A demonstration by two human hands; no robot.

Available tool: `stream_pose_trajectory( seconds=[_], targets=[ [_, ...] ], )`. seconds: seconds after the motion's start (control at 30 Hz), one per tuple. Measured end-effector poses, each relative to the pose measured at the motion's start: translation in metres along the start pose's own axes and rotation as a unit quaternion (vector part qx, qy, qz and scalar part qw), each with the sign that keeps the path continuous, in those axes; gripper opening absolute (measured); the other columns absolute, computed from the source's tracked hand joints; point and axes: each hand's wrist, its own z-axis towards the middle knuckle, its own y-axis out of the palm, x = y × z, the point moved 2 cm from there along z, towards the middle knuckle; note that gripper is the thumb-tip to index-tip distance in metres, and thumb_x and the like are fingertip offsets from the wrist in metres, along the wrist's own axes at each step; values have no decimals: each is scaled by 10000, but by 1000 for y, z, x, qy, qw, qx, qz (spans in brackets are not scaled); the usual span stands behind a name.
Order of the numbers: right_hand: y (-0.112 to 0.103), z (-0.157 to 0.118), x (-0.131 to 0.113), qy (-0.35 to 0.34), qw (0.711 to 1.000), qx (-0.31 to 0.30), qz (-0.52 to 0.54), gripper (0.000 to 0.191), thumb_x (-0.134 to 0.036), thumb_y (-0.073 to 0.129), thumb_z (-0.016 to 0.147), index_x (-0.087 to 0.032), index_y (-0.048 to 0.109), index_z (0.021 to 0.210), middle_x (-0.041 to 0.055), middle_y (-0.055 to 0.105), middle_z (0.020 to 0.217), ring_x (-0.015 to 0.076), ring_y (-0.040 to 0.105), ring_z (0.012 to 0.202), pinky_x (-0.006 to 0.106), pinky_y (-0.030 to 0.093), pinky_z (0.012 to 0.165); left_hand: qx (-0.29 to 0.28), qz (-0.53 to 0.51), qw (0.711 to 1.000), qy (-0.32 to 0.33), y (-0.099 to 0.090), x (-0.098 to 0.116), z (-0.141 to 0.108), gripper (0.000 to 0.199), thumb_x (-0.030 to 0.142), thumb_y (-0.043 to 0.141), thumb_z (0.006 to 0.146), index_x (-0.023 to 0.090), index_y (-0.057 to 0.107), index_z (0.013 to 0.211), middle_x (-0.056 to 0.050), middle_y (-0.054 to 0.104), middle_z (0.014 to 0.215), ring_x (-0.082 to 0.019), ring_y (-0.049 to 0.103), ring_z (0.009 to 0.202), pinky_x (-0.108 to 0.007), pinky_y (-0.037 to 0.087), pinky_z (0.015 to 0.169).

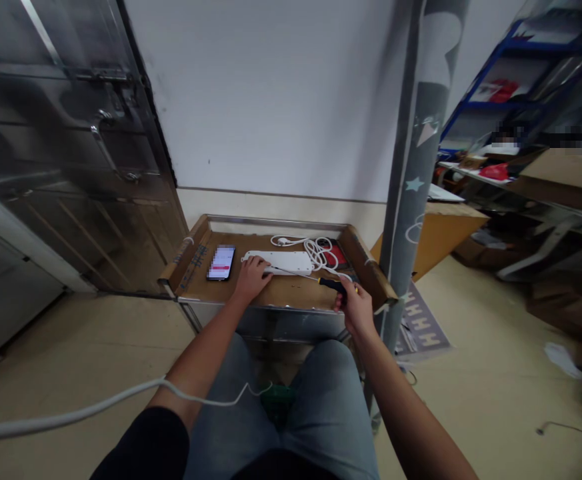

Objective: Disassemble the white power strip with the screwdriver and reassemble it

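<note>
A white power strip (291, 260) lies lengthwise on the cardboard-lined tray, with small dark dots near its edges. My left hand (253, 275) grips its left end, fingers over the top and thumb along the near side. In my right hand (355, 303) is a screwdriver (329, 285) with a black and yellow handle, closed in the fingers. Its thin shaft points left across the strip, towards my left thumb; exactly where the tip touches cannot be made out. The strip's white cord (321, 252) lies coiled at its right end.
A lit phone (221, 262) lies left on the tray (201, 233), which has raised cardboard sides. Something red (337, 255) sits beneath the cord. A grey pipe (405, 187) stands close at the right. A white cable (121, 393) crosses in front of my left arm.
</note>
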Motion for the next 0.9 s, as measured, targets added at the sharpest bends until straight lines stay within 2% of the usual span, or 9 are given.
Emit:
stream_pose_trajectory(
  seconds=[0.23, 0.37, 0.47, 0.67, 0.9],
  targets=[
    [1, 1, -3, -22, 1000, 2, -9, 308, -423, 702, 970, -146, 596, 886, -99, 489, 578, 29, 437, 437, 155, 394, 436, -2, 2, 1000, 4, -1, 2, 0, 241, 282, 689, 955, 237, 737, 1187, -87, 676, 1251, -290, 564, 1244, -463, 399, 1131],
    [3, 1, -8, -48, 999, -5, -15, 490, -604, 816, 773, -189, 566, 848, -99, 498, 537, 67, 450, 417, 206, 408, 398, -4, 5, 1000, 6, -2, 4, -1, 233, 286, 686, 959, 237, 747, 1179, -86, 685, 1248, -288, 576, 1237, -471, 399, 1127],
    [5, -1, -13, -72, 997, -13, -31, 579, -696, 829, 657, -222, 530, 799, -90, 499, 519, 101, 463, 414, 251, 410, 372, -6, 9, 1000, 9, -2, 4, -1, 231, 278, 676, 965, 241, 750, 1181, -85, 688, 1240, -281, 580, 1236, -465, 403, 1120],
    [16, -5, -39, -144, 982, -23, -120, 561, -730, 761, 725, -242, 484, 734, -66, 528, 491, 125, 494, 408, 276, 428, 420, -12, 19, 1000, 9, 1, 5, 0, 211, 262, 642, 979, 240, 751, 1158, -95, 689, 1231, -289, 567, 1244, -470, 406, 1097],
    [45, -4, -89, -239, 931, -61, -268, 509, -702, 704, 818, -237, 517, 728, -37, 557, 469, 135, 509, 430, 268, 389, 494, -16, 23, 1000, 3, 0, 6, 0, 225, 270, 633, 985, 233, 743, 1178, -110, 681, 1243, -298, 565, 1243, -479, 407, 1097]
  ],
)
